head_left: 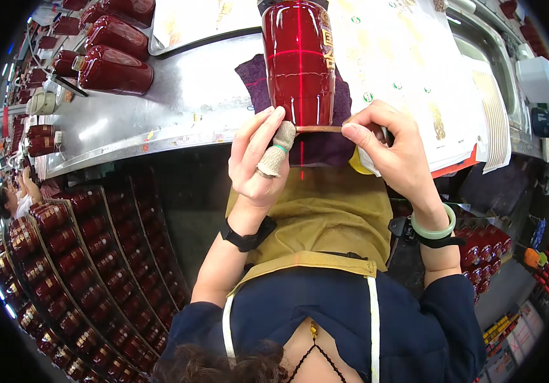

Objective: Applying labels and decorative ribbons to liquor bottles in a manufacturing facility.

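Head view, upper centre: left hand and right hand pinching thin gold strip at red bottle base on worktop; best kept level along laser line.

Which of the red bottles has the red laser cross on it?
The red bottle lying on the purple cloth, touched by both hands; those at the table's far left show none.
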The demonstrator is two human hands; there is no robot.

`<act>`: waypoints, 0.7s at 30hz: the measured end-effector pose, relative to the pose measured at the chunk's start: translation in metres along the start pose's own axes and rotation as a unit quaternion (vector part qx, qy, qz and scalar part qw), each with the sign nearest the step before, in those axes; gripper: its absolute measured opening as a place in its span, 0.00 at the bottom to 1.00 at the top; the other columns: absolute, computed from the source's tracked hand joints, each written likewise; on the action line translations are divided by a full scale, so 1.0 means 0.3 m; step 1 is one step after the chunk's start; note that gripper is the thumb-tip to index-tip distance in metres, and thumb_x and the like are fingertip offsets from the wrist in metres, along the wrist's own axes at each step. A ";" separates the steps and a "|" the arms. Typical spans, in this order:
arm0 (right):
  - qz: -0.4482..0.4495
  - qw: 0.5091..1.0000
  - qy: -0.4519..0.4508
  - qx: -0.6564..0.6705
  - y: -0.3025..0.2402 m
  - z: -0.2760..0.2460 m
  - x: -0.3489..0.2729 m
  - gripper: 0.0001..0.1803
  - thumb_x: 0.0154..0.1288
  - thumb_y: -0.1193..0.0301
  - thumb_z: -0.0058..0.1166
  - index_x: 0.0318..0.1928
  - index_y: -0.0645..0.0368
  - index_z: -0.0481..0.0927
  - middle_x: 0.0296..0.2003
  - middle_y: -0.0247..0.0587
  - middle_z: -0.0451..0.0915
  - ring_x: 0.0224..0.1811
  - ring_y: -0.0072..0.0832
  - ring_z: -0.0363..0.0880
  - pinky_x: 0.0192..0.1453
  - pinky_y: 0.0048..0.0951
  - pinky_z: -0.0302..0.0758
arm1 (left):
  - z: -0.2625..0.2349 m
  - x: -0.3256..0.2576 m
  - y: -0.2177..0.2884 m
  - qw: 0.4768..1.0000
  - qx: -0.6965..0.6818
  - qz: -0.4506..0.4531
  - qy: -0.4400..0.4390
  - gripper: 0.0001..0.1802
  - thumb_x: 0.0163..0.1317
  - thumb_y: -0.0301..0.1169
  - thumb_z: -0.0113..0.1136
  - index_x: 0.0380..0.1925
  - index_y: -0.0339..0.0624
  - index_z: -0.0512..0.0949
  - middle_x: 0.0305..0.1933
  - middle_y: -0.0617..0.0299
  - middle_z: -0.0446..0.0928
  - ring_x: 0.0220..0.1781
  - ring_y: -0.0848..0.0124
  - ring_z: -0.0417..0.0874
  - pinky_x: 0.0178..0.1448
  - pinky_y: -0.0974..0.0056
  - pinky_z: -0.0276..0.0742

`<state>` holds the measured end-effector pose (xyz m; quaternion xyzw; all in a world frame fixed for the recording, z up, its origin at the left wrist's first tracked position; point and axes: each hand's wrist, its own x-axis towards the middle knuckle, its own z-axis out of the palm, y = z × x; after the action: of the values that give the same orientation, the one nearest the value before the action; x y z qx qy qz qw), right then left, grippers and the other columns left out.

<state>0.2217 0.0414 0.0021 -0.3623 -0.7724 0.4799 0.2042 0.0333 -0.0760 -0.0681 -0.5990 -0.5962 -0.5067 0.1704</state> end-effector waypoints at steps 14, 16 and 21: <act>-0.004 1.000 0.019 0.003 0.031 0.003 0.003 0.12 0.67 0.67 0.69 0.33 0.62 0.85 0.27 0.35 0.76 0.28 0.24 0.70 0.35 0.29 0.67 | 0.010 -0.004 0.011 1.000 0.005 0.014 -0.005 0.22 0.54 0.13 0.72 0.52 0.27 0.83 0.55 0.52 0.85 0.56 0.56 0.85 0.57 0.57 0.84; -0.003 1.000 0.020 0.005 0.036 0.005 0.003 0.12 0.67 0.67 0.69 0.33 0.62 0.85 0.27 0.35 0.76 0.28 0.24 0.70 0.35 0.29 0.67 | 0.003 -0.003 0.014 0.999 0.025 0.019 -0.013 0.24 0.55 0.14 0.73 0.54 0.27 0.82 0.57 0.52 0.84 0.58 0.56 0.84 0.59 0.58 0.83; -0.002 1.000 0.024 0.006 0.039 0.010 0.005 0.11 0.67 0.67 0.69 0.33 0.62 0.85 0.27 0.36 0.76 0.28 0.24 0.70 0.34 0.30 0.67 | 0.027 0.024 0.039 0.996 0.066 0.054 0.011 0.25 0.56 0.18 0.73 0.56 0.29 0.81 0.60 0.53 0.82 0.62 0.56 0.79 0.63 0.58 0.80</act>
<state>0.2230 0.0439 -0.0099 -0.3706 -0.7651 0.4758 0.2256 0.0454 -0.0683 -0.0609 -0.6122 -0.5929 -0.4630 0.2437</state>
